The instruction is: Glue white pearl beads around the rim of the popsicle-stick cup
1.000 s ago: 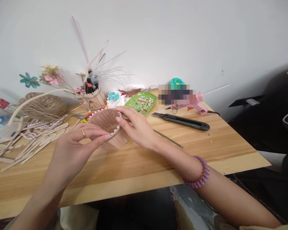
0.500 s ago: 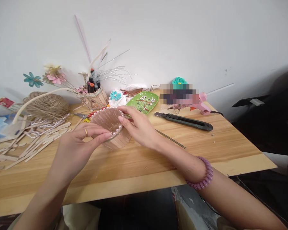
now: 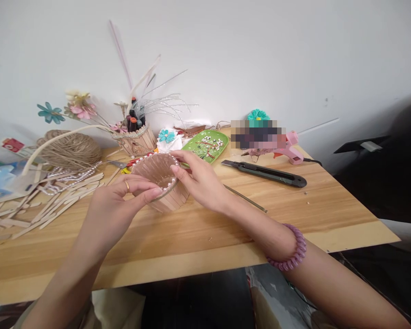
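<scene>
A round cup covered in wooden craft sticks (image 3: 171,199) stands on the table, with a string of pearl beads (image 3: 150,155) running along its rim. My left hand (image 3: 123,201), a ring on one finger, pinches the near left part of the rim between thumb and fingers. On the cup's right side my right hand (image 3: 200,180) is closed over the rim, its thumb on the beads and its fingers toward the back. Part of the rim is hidden behind my fingers.
Behind the cup are a green tray (image 3: 222,146) with small beads, scissors (image 3: 118,164) and a stick-covered holder (image 3: 137,141) with markers. Twine (image 3: 68,148) and loose craft sticks (image 3: 65,201) lie left. A utility knife (image 3: 267,173) and pink glue gun (image 3: 294,148) lie right.
The view has shifted slightly, so everything appears a little further right. Both hands keep the same hold on the cup.
</scene>
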Demonstrator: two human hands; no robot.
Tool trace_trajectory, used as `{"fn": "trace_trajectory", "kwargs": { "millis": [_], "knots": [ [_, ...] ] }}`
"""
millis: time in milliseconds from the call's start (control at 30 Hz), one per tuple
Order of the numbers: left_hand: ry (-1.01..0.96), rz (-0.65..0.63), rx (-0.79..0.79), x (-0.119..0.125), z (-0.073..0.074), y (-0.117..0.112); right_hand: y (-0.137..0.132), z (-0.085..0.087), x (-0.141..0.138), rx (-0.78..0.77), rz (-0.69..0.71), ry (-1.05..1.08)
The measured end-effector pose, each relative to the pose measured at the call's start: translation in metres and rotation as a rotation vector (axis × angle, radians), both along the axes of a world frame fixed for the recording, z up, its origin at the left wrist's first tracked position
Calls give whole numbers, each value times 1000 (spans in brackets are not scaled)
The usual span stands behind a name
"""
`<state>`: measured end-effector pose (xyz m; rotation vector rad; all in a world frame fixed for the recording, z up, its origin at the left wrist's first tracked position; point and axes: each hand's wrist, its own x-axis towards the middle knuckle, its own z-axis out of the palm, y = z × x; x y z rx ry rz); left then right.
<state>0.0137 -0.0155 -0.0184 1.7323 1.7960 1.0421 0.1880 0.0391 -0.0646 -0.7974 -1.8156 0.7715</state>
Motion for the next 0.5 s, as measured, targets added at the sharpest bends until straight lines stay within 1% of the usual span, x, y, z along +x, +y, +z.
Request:
{"fn": "trace_trajectory", "kwargs": {
  "millis": [167,500],
  "knots": [
    [-42,13,9,1,-1,0,0,1,0,1,1,-11],
    [14,8,71,-1,-4,-2,-2,3,1,-37,8,-14]
  ]
}}
